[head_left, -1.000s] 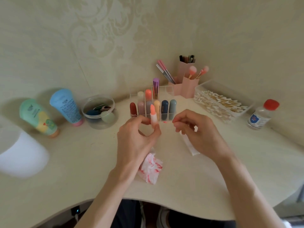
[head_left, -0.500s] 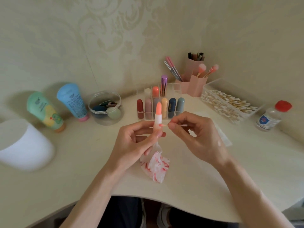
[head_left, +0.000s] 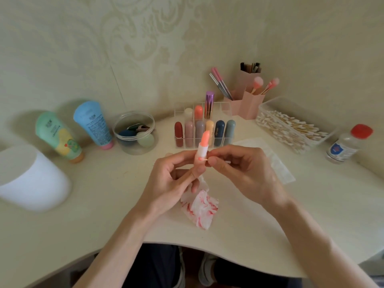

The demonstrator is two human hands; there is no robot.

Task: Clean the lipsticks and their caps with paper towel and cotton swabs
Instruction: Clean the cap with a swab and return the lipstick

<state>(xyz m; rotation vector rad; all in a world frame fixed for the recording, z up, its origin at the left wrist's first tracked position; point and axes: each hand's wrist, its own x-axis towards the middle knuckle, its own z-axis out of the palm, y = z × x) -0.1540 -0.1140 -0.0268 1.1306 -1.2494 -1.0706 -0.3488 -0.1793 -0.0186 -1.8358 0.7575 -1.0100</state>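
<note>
My left hand (head_left: 176,177) holds an uncapped lipstick (head_left: 203,145) upright, with its white tube and coral tip showing above my fingers. A crumpled paper towel (head_left: 200,206) stained red hangs from the same hand. My right hand (head_left: 243,169) pinches a cotton swab (head_left: 216,160) whose pink-stained tip touches the tube's lower part. Behind stands a clear organizer (head_left: 180,109) with several capped lipsticks. At the back right, a clear box of cotton swabs (head_left: 288,125) lies open.
A white cup (head_left: 31,179) stands at the left, with two tubes (head_left: 93,123) and a clear round tub (head_left: 135,132) behind it. Pink brush holders (head_left: 247,100) stand at the back. At the far right is a red-capped bottle (head_left: 349,144). A clear wrapper (head_left: 276,163) lies behind my right hand.
My right hand brought the cotton swab to the lipstick tube, and its tip now touches the tube. The left hand raised the lipstick slightly and keeps it upright.
</note>
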